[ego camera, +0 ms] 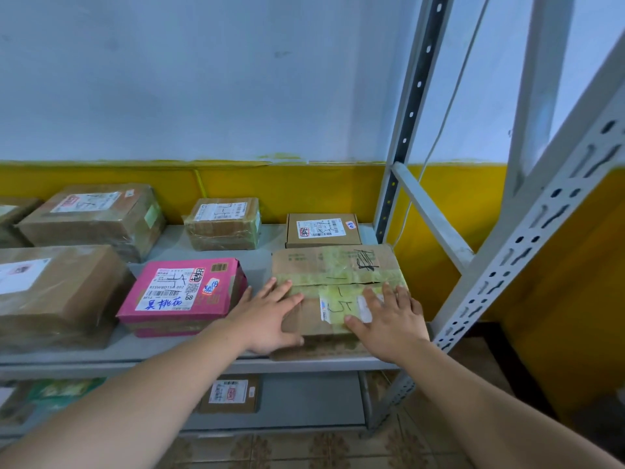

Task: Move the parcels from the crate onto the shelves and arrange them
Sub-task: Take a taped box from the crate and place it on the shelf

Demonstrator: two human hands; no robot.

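Head view shows the left hand [270,316] and right hand [389,319] pressed flat, fingers spread, on a taped brown parcel [338,282] at lower right of the shelf [260,265]. Placement seems underway; next, squaring it beside the pink parcel [182,292].

Taped brown parcel [338,286] marked 5 lies flat at the shelf's [263,265] front right end.

Front-right parcel [338,275]: matt brown cardboard, glossy yellowed tape
Pink parcel [184,292]: pink cardboard, white paper labels
Shelf [135,350]: smooth grey painted metal
Upright [411,113]: perforated grey metal
Wall [203,79]: matt paint, scuffed
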